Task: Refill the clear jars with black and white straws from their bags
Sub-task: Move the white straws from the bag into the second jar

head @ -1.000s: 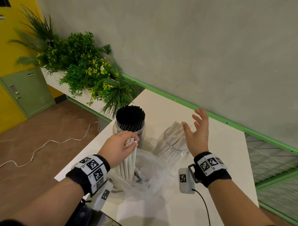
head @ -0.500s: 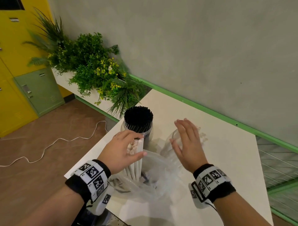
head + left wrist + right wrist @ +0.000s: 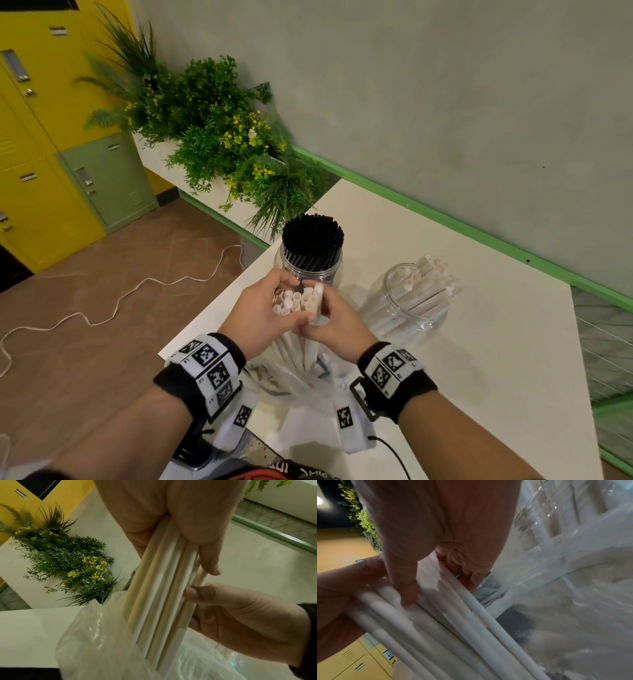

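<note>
Both hands hold one upright bundle of white straws above a crumpled clear plastic bag. My left hand wraps the bundle from the left, and my right hand grips it from the right. In the left wrist view the white straws run down into the bag. In the right wrist view, fingers curl round the white straws. A clear jar packed with black straws stands just behind. A second clear jar lies tilted to the right, partly filled with white straws.
The white table has its left edge close to my left wrist. A planter of green plants with yellow flowers sits behind the black jar. Yellow and green lockers and a white cable on the floor lie to the left.
My right hand came in from above the tilted jar and now grips the white straw bundle together with my left hand. The bundle stands a little higher out of the bag.
</note>
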A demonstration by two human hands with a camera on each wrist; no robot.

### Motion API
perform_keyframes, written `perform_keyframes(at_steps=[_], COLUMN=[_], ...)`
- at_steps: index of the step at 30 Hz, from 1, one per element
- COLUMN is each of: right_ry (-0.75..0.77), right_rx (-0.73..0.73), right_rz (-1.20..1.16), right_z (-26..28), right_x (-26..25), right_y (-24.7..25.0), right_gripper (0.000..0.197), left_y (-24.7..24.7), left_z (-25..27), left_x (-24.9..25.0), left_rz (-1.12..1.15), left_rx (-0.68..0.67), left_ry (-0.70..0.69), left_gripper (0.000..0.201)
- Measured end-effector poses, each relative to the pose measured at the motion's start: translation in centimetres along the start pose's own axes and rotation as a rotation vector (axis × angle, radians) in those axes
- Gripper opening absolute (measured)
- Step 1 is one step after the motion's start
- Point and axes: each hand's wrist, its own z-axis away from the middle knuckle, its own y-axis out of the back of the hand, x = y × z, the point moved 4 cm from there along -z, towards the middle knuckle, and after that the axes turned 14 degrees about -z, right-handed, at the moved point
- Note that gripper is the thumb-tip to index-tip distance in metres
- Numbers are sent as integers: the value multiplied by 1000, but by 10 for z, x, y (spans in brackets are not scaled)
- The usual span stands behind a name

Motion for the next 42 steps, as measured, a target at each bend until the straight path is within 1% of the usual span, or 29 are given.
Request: perform_keyframes(at_steps=[4,8,12,16,18,20,22,24,27,31,35,38,40,42], right_ry=[-13,17,55,118,126,120,113,119,136,183,211,262,295,322], right_rx=[45,88,140,172,170,174,181,210,272,379,491,550,574,630], right_rz=[-102,-172,-138,-111,-92,-78,-88,-106,-119,-160,-272,-319,-333,-367], right_z=[0,2,4,14,16,18,19,21,24,30,33,42,50,57], right_x=[-1,-5,-9,-18,-21,-22,-22,-23,-27,-45,-63,-82,-96,-108], right_y=[-2,-4,-6,-3,-1,2,6,9,19,40,61,76,88,106], right_gripper=[52,44,32,23,22,26,31,31,24,22,20,27,28,31], left_y=[1,1,-2,-3,-4,-5,-7,-9,-9,-13,-19,-22,-22,-20], left_z=[-1,-1,-3,-3,-2,-1,-2,-4,-6,-5,-7,-8,-9,-9], left_x=[0,5,6,7,12,17,21,23,25,28,31,33,32,31], left_rz=[-7,14,-10,-15,2,18,31,49,53,42,33,14,3,-8], left_rx=[19,4,22,35,43,61,70,63,41,36,51,33,22,20], left_ry=[-14,-52,-96,-124,-146,-175,-187,-179,-165,-171,-197,-212,-210,-204], left_gripper=[42,35,22,17,16,17,19,24,29,23,19,16,16,17])
